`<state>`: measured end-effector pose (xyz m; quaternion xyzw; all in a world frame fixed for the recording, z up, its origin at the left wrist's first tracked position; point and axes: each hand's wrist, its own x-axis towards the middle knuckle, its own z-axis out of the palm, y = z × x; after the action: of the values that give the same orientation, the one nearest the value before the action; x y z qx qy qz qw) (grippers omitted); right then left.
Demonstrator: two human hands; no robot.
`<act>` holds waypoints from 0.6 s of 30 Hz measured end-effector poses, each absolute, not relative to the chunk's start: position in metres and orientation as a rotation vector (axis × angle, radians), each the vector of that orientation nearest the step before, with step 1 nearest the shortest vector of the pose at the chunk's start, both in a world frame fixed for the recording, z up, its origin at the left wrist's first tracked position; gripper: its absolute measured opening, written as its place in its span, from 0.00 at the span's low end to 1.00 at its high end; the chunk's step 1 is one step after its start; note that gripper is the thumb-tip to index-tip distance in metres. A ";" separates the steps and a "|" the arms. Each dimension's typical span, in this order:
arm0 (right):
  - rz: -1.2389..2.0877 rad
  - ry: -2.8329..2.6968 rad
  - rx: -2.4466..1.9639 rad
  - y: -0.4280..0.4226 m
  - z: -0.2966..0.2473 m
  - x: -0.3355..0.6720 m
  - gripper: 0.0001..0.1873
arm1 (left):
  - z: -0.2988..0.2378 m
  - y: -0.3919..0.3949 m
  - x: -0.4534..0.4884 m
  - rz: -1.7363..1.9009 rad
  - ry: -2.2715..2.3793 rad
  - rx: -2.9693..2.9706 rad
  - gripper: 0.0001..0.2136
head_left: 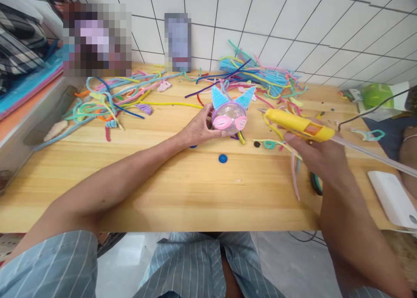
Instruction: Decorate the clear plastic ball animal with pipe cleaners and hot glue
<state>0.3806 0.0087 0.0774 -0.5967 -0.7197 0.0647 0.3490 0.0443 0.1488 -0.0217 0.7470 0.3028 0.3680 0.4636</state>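
Observation:
My left hand (198,129) wraps round a clear plastic ball figure (228,115) with blue pipe-cleaner ears and pink oval pieces on its front, holding it on the wooden table (182,189). My right hand (317,154) grips a yellow hot glue gun (298,125), its nozzle pointing left toward the figure's right side, a short gap away. A clear glue stick (374,155) pokes out of the gun's back to the right. A blue button (223,158) lies on the table just in front of the figure.
Loose pipe cleaners in many colours (110,99) lie spread across the back of the table, with a blue heap (257,74) behind the figure. A white flat block (392,198) sits at the right edge, a green object (378,96) farther back. The tiled wall is close behind.

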 end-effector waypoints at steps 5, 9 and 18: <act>0.171 -2.040 -1.379 0.016 0.063 0.367 0.07 | -0.017 0.146 0.043 0.933 0.758 1.803 0.46; 0.147 -2.055 -1.209 0.013 0.048 0.369 0.04 | -0.021 0.145 0.042 0.948 0.762 1.790 0.44; 0.048 -2.097 -1.186 0.007 0.042 0.374 0.03 | -0.028 0.146 0.038 0.991 0.776 1.799 0.47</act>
<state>0.3736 0.0071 0.0420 -0.4596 -0.8125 0.0186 0.3580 0.0376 0.1460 -0.0283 0.7295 0.3146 0.4020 0.4553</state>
